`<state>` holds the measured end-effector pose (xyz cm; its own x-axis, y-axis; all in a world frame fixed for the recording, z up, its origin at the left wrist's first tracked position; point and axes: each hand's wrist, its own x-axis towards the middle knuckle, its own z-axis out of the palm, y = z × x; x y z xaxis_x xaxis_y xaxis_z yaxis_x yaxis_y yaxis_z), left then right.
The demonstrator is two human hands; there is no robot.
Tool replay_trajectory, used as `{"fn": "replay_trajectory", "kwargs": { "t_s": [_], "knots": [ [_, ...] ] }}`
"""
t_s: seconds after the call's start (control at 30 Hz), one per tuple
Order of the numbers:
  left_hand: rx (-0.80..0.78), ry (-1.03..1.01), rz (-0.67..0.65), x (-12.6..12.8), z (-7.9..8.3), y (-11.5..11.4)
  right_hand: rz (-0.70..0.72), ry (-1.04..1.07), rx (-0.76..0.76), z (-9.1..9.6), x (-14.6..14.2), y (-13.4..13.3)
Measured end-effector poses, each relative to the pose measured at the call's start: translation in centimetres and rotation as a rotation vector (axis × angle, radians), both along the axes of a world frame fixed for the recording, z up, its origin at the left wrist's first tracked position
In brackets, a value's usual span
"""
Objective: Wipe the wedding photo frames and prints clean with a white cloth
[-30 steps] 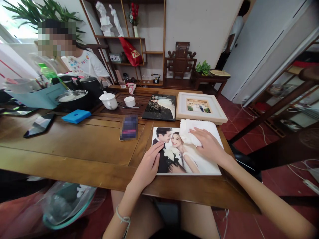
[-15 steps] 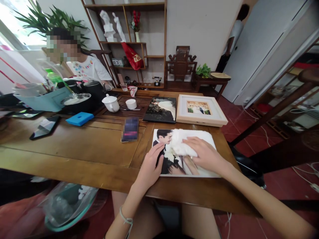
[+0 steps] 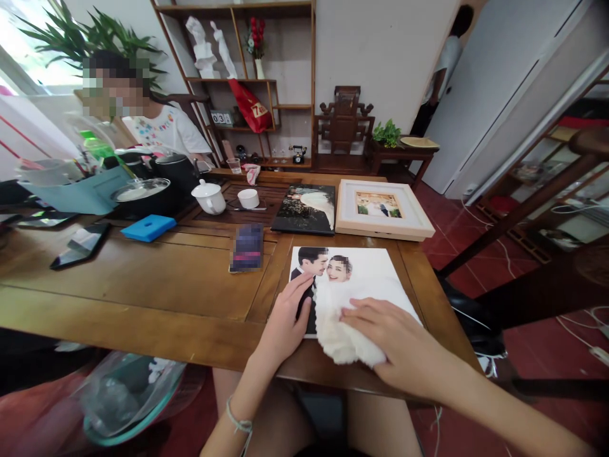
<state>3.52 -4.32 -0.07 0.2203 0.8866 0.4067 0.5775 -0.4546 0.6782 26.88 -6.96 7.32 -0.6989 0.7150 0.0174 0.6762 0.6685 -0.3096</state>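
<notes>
A wedding photo panel [image 3: 373, 261] lies flat at the table's near edge, showing two faces at its top. My left hand [image 3: 287, 317] rests flat along the panel's left side, fingers extended. Bunched under my right hand [image 3: 390, 336] is a white cloth [image 3: 335, 339], pressed onto the panel's lower part and hanging a little past its near edge. The cloth and hand hide much of the picture's lower half.
Behind the panel lie a dark photo panel [image 3: 297, 212] and a pale framed photo [image 3: 413, 219]. A phone [image 3: 247, 247], a blue block [image 3: 148, 227] and a white teapot [image 3: 209, 198] are to the left. A person [image 3: 166, 130] sits across the table [image 3: 181, 292]; a bin [image 3: 95, 435] stands below.
My right hand has moved the white cloth down toward me, from the panel's upper middle to its near edge, uncovering the second face. My left hand has stayed in place.
</notes>
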Motion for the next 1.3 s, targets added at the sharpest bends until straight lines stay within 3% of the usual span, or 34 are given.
{"fn": "replay_trajectory", "kwargs": {
  "t_s": [0.17,0.23,0.3,0.37,0.47,0.57,0.67,0.77,0.87,0.93,1.0,1.17,1.23,1.3],
  "knots": [
    [-0.014,0.020,-0.005,-0.1,0.2,-0.1,-0.203,0.074,0.221,-2.3,2.5,7.3],
    [-0.014,0.019,-0.006,0.0,0.2,-0.1,-0.272,0.080,0.299,-3.1,2.5,8.9],
    [-0.013,0.017,-0.003,0.0,0.2,-0.2,-0.277,0.043,0.325,-3.3,1.7,8.2],
    [-0.016,0.020,0.003,0.0,0.0,-0.2,-0.198,-0.014,0.280,-3.0,0.3,5.5],
    [-0.027,0.025,0.007,-0.1,-0.2,-0.1,0.002,-0.052,0.129,-1.7,-1.5,0.6],
    [-0.025,0.025,-0.001,-0.1,-0.1,-0.1,0.062,-0.009,0.006,-0.5,-1.5,-0.7],
    [-0.024,0.026,-0.005,-0.1,0.0,-0.2,0.018,0.113,0.014,-0.9,0.3,3.1],
    [-0.026,0.027,-0.001,-0.1,0.0,-0.2,-0.045,0.205,0.129,-2.6,2.6,8.4],
    [-0.027,0.026,0.006,-0.1,-0.1,-0.2,-0.149,0.195,0.208,-3.7,3.9,10.6],
    [-0.026,0.026,0.009,-0.1,-0.1,-0.2,-0.194,0.118,0.215,-3.5,3.9,9.3],
    [-0.028,0.025,0.010,-0.1,-0.2,-0.2,-0.193,0.020,0.176,-2.5,3.4,6.2],
    [-0.037,0.021,0.005,-0.1,-0.1,-0.2,0.003,-0.035,-0.025,1.4,1.9,-2.0],
    [-0.029,0.016,0.003,-0.1,0.0,-0.2,0.041,-0.002,-0.096,2.1,1.9,-2.5],
    [-0.021,0.010,0.002,-0.1,0.0,-0.2,0.026,0.037,-0.129,1.5,2.2,-0.8]
  ]
}}
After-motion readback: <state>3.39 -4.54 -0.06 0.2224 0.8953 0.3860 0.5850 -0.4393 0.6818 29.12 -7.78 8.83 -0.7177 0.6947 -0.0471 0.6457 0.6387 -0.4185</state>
